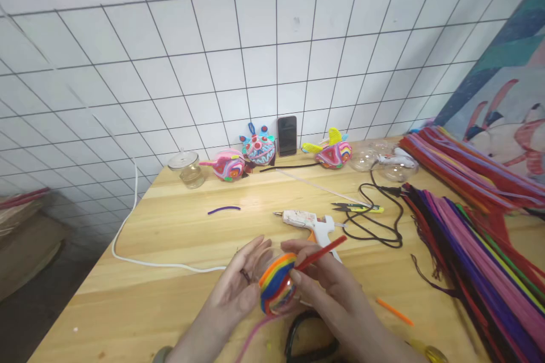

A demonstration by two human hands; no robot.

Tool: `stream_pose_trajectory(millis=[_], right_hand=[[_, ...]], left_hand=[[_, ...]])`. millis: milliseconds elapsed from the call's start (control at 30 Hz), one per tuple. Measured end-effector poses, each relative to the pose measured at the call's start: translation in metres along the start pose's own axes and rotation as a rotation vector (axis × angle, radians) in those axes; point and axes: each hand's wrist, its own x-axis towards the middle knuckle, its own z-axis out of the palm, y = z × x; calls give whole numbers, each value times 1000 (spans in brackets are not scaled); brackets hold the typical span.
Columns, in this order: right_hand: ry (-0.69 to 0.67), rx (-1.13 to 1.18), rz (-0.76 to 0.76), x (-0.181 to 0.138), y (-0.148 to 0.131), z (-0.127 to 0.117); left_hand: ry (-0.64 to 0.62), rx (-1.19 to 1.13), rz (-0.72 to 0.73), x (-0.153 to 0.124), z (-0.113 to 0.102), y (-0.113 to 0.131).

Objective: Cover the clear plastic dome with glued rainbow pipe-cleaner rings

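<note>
A clear ball wrapped in bands of orange, yellow, green, blue and red pipe cleaner (276, 286) sits between my hands low in the middle of the view. My left hand (236, 289) cups its left side with fingers curled around it. My right hand (330, 289) presses on its right side and pinches a red pipe cleaner (321, 253) that sticks up to the right. A pink strand (255, 332) trails down from the ball.
A white glue gun (310, 222) with a black cord (378, 221) lies just beyond my hands. Bundles of pipe cleaners (477, 232) fill the right side. Three finished colourful figures (258, 150), a phone (286, 135), a jar (187, 169), clear half-spheres (383, 160), snips (355, 207) and a white cable (136, 221) lie on the wooden table (179, 249).
</note>
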Motion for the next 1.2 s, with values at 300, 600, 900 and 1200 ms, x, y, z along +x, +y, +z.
stream_pose_trajectory(millis=[300,600,900,1200], right_hand=[[-104,-505,-480,-2,-8,-3],[-157,-583,-536,0,2,-6],[-168,-609,-552,1,1,-6],[-257,-623,-563,2,-10,-3]], left_hand=[[-37,-27,-84,-4,14,7],[-77,124,-59,-4,12,9],[-116,122,-101,-3,11,12],[-48,247,-99,-1,14,14]])
